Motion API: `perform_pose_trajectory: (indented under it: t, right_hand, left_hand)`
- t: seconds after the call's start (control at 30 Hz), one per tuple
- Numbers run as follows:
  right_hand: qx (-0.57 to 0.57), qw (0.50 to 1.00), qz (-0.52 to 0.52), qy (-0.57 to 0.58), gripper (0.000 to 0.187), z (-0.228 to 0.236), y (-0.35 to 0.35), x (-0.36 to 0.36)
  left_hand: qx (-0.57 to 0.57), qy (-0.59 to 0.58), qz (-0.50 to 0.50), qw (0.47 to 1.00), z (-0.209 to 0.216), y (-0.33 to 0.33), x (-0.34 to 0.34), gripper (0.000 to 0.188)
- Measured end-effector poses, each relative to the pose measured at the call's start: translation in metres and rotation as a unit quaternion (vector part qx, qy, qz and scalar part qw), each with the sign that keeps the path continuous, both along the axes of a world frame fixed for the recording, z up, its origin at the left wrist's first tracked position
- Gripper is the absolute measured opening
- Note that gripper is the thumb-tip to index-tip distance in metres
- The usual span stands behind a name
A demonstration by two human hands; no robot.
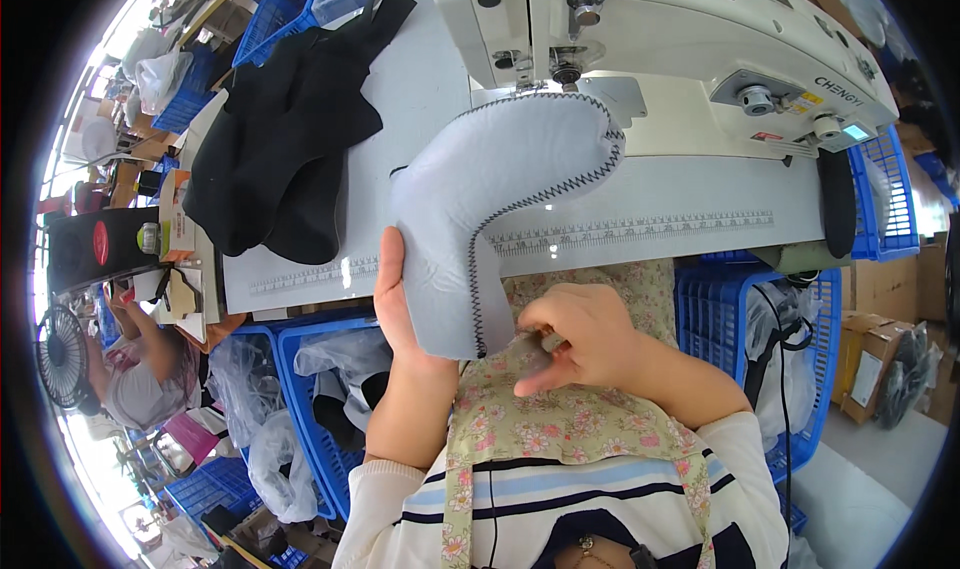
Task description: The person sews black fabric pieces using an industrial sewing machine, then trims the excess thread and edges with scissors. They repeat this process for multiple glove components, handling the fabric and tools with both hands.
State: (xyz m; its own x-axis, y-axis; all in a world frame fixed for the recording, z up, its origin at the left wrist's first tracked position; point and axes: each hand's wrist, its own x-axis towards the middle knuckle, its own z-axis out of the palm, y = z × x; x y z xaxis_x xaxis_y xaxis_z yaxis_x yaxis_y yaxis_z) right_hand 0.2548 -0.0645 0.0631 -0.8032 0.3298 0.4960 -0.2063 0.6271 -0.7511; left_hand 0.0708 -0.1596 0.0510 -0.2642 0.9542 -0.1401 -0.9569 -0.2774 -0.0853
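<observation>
A light grey, boot-shaped fabric sock (pixel 450 219) with black zigzag stitching along its edge lies at the middle, its foot end pointing up and right. My left hand (pixel 400 319) holds it by the open leg end. One digit stands up along its left edge, and the other fingers are hidden beneath it. Beside the lower end of the seam is my right hand (pixel 585 337), its fingers curled together in a pinch. Something small and greyish may be between them, too unclear to name. Just beyond the sock's toe is the head of a white sewing machine (pixel 535 29).
Black fabric pieces (pixel 290 139) lie piled on the white table (pixel 640 229) at the left. Blue crates (pixel 825 339) holding plastic bags stand below the table on both sides. A black cable (pixel 787 399) hangs at the right. Another person (pixel 150 369) sits far left near a fan (pixel 63 354).
</observation>
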Motion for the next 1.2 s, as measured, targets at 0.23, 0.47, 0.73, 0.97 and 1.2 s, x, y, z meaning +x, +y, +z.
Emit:
perform_pose_trajectory:
  t: [0.23, 0.47, 0.73, 0.97, 1.2]
  right_hand:
    - [-0.005, 0.999, -0.013, -0.043, 0.039, -0.002, -0.011, 0.006]
    - [0.055, 0.998, -0.032, 0.025, 0.038, -0.007, -0.012, 0.005]
    - [0.091, 0.994, -0.052, 0.034, 0.035, -0.004, -0.013, 0.003]
    - [0.113, 0.992, -0.058, 0.011, 0.029, -0.002, -0.013, 0.003]
    - [-0.063, 0.995, -0.006, -0.076, 0.034, 0.001, -0.01, 0.012]
  left_hand:
    - [-0.011, 0.024, 0.007, 1.0, 0.002, 0.0, -0.001, 0.049]
    - [-0.008, -0.006, 0.015, 1.0, 0.003, 0.001, 0.0, 0.053]
    - [-0.001, 0.018, 0.006, 1.0, 0.001, 0.0, 0.002, 0.051]
    - [0.006, 0.026, -0.004, 1.0, 0.002, 0.001, 0.004, 0.05]
    - [-0.024, 0.031, 0.015, 0.999, 0.002, 0.0, 0.002, 0.05]
